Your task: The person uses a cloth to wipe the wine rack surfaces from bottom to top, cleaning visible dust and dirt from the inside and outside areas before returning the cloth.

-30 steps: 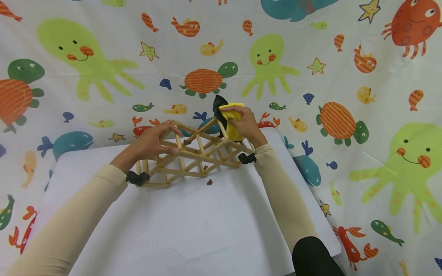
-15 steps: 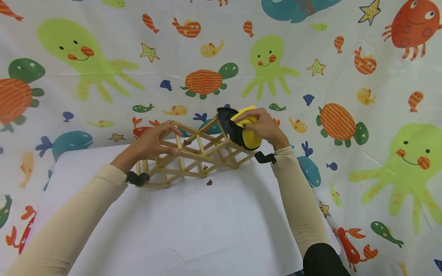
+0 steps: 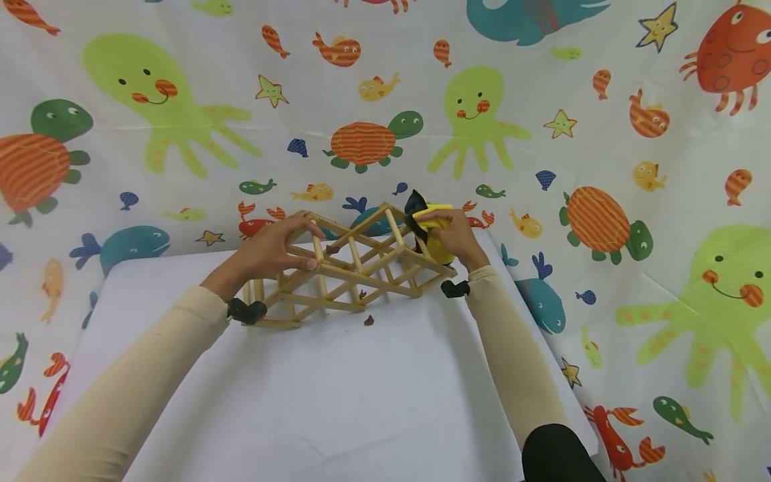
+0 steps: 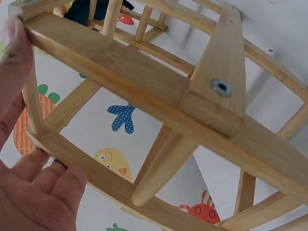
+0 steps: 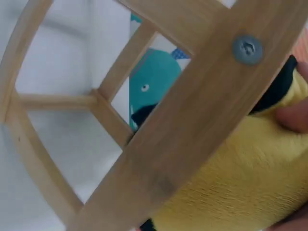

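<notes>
A pale wooden rack (image 3: 361, 276) of bars and round dowels stands on the white table. My left hand (image 3: 265, 249) grips its upper left end, thumb on the near bar and fingers on the far side. In the left wrist view, the fingers (image 4: 67, 185) touch a lower bar. At the rack's right end, my right hand (image 3: 456, 234) holds a yellow and black cloth (image 3: 442, 252) against the bars. The right wrist view shows the cloth's fuzzy yellow side (image 5: 236, 178) behind a wide bar with a bolt (image 5: 247, 49); most of the hand is out of frame.
A small brown scrap (image 3: 369, 320) lies on the white table (image 3: 337, 402) before the rack, and another brown bit (image 3: 332, 249) sits among the bars. Behind hangs a curtain (image 3: 385, 154) printed with sea animals, close to the table's back edge.
My right hand moved right with the cloth along the rack's end, then slightly down; the cloth's black side, broad half a second ago, now shows narrower. The left hand keeps its hold.
</notes>
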The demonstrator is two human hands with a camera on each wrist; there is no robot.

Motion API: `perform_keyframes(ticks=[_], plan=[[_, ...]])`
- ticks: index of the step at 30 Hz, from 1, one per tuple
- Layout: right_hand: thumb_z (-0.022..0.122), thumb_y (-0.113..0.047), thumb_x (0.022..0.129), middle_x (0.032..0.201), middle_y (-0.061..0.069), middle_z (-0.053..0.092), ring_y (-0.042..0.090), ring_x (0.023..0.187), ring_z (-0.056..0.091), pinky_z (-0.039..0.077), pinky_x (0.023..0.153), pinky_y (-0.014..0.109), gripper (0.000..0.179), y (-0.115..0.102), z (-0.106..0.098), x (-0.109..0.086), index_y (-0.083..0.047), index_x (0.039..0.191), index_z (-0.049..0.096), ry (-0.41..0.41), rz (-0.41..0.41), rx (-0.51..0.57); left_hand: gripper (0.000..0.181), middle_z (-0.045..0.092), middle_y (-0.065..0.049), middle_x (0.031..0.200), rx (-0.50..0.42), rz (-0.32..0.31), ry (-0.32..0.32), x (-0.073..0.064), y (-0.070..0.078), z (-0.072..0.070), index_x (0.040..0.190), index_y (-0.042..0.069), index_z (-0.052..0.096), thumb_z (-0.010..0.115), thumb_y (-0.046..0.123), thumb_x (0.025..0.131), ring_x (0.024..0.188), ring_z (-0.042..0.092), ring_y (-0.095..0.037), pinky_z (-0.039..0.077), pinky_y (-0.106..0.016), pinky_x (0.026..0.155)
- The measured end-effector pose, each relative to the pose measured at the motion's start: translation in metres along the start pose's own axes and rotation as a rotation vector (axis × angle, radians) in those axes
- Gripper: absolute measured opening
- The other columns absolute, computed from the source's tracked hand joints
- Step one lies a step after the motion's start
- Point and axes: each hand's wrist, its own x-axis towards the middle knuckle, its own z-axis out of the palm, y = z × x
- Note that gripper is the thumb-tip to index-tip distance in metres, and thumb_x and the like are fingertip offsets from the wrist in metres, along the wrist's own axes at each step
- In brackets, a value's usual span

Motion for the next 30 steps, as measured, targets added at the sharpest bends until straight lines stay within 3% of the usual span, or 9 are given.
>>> perform_keyframes(ticks=[5, 7, 11, 13, 15, 21, 24, 27, 30], plan=[[0.062, 0.009, 0.091, 0.127, 0.012, 0.073, 0.029, 0.127, 0.059, 0.047, 0.11, 0.05, 0.034, -0.001, -0.017, -0.016, -0.012, 0.105, 0.086, -0.142, 0.005, -0.073, 0.051, 0.024, -0.01, 0.178, -0.003, 0.001, 0.012, 0.002, 0.004, 0.0, 0.134, 0.022, 0.064, 0.088, 0.028, 0.089, 0.165, 0.016, -0.042, 0.021, -0.078, 0.124], [0.063, 0.008, 0.091, 0.123, 0.01, 0.075, 0.027, 0.123, 0.061, 0.049, 0.106, 0.046, 0.032, -0.005, -0.029, -0.022, -0.011, 0.103, 0.086, -0.16, -0.007, -0.077, 0.051, 0.025, -0.01, 0.178, -0.007, 0.003, 0.015, 0.002, 0.004, -0.001, 0.134, 0.021, 0.065, 0.088, 0.027, 0.089, 0.166, 0.015, -0.04, 0.02, -0.078, 0.124], [0.064, 0.012, 0.093, 0.124, 0.009, 0.074, 0.024, 0.121, 0.063, 0.053, 0.104, 0.038, 0.033, -0.013, -0.039, -0.022, -0.008, 0.11, 0.084, -0.015, -0.076, 0.026, 0.051, 0.025, -0.01, 0.178, -0.014, 0.015, 0.022, 0.001, 0.006, -0.003, 0.133, 0.02, 0.065, 0.088, 0.026, 0.089, 0.166, 0.016, -0.04, 0.02, -0.077, 0.125], [0.064, 0.013, 0.094, 0.128, 0.01, 0.074, 0.023, 0.126, 0.063, 0.054, 0.106, 0.037, 0.035, -0.017, -0.035, -0.014, -0.008, 0.115, 0.083, 0.065, -0.127, 0.075, 0.05, 0.025, -0.01, 0.178, -0.012, 0.013, 0.029, -0.001, 0.005, -0.004, 0.133, 0.022, 0.065, 0.088, 0.026, 0.089, 0.166, 0.017, -0.04, 0.02, -0.077, 0.125], [0.065, 0.013, 0.094, 0.132, 0.01, 0.073, 0.023, 0.131, 0.062, 0.052, 0.111, 0.038, 0.037, -0.019, -0.027, -0.004, -0.01, 0.117, 0.083, 0.096, -0.147, 0.083, 0.049, 0.024, -0.01, 0.178, -0.01, 0.003, 0.037, -0.002, 0.005, -0.005, 0.132, 0.023, 0.065, 0.088, 0.025, 0.089, 0.166, 0.018, -0.04, 0.02, -0.078, 0.124], [0.062, 0.01, 0.097, 0.141, 0.01, 0.068, 0.029, 0.138, 0.055, 0.043, 0.119, 0.052, 0.039, -0.014, -0.005, 0.007, -0.015, 0.119, 0.083, -0.018, 0.036, 0.028, 0.049, 0.025, -0.008, 0.178, -0.005, -0.009, 0.037, -0.001, 0.006, 0.0, 0.133, 0.025, 0.064, 0.088, 0.027, 0.089, 0.166, 0.017, -0.04, 0.021, -0.079, 0.123], [0.061, 0.009, 0.096, 0.137, 0.011, 0.069, 0.03, 0.135, 0.055, 0.042, 0.118, 0.056, 0.036, -0.01, -0.011, -0.002, -0.012, 0.114, 0.084, -0.105, 0.046, -0.014, 0.049, 0.025, -0.009, 0.178, -0.004, -0.005, 0.038, -0.002, 0.007, 0.003, 0.133, 0.024, 0.064, 0.088, 0.026, 0.089, 0.166, 0.016, -0.038, 0.02, -0.078, 0.124], [0.062, 0.007, 0.094, 0.13, 0.011, 0.072, 0.027, 0.127, 0.058, 0.046, 0.11, 0.049, 0.034, -0.009, -0.026, -0.015, -0.012, 0.109, 0.085, -0.207, 0.01, -0.07, 0.049, 0.026, -0.008, 0.178, -0.005, -0.009, 0.04, -0.004, 0.008, 0.005, 0.132, 0.023, 0.065, 0.088, 0.025, 0.089, 0.167, 0.016, -0.038, 0.02, -0.078, 0.124], [0.062, 0.005, 0.092, 0.127, 0.01, 0.073, 0.026, 0.121, 0.06, 0.048, 0.101, 0.044, 0.032, -0.004, -0.043, -0.028, -0.012, 0.108, 0.085, -0.205, 0.011, -0.079, 0.049, 0.025, -0.008, 0.178, -0.003, -0.016, 0.037, -0.005, 0.007, 0.009, 0.133, 0.024, 0.065, 0.088, 0.026, 0.089, 0.166, 0.017, -0.04, 0.021, -0.079, 0.123]])
